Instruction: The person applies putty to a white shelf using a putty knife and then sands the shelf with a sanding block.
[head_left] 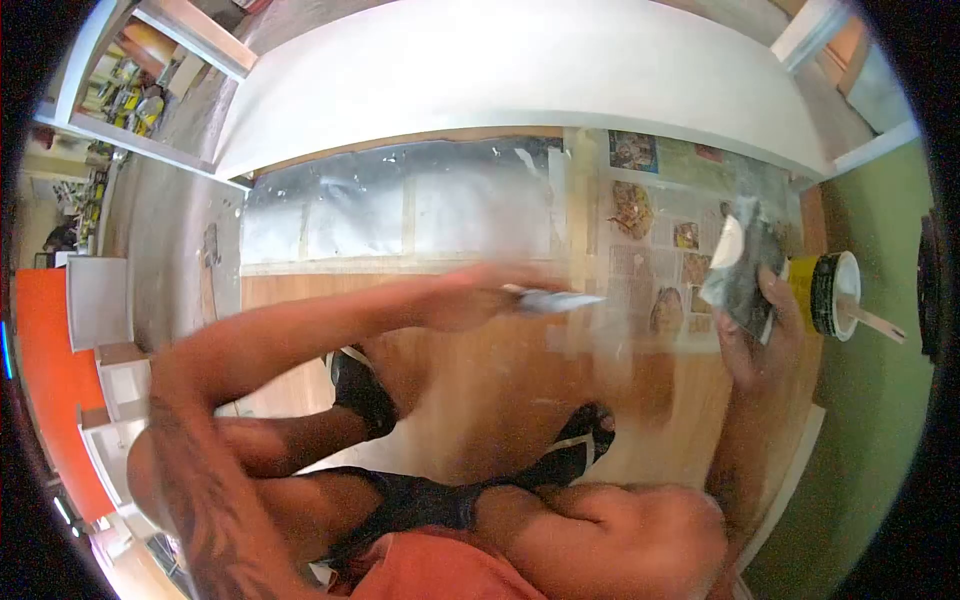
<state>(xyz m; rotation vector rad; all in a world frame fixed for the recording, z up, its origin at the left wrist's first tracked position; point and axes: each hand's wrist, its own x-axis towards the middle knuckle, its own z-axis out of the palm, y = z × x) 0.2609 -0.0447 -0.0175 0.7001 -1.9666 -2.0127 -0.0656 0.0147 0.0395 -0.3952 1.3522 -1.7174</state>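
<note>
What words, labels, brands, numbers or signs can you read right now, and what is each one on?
None can be read.
Printed sheet with pictures: any lettering is too small and blurred.
Yellow and black container: no legible label.
Pale tool in the left hand: blurred, no marking readable.
Dark, pale-patched object in the right hand: no marking readable.

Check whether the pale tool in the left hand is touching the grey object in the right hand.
Apart. The head view shows a clear gap between the pale tool and the grey object, with the printed sheet visible between them.
</note>
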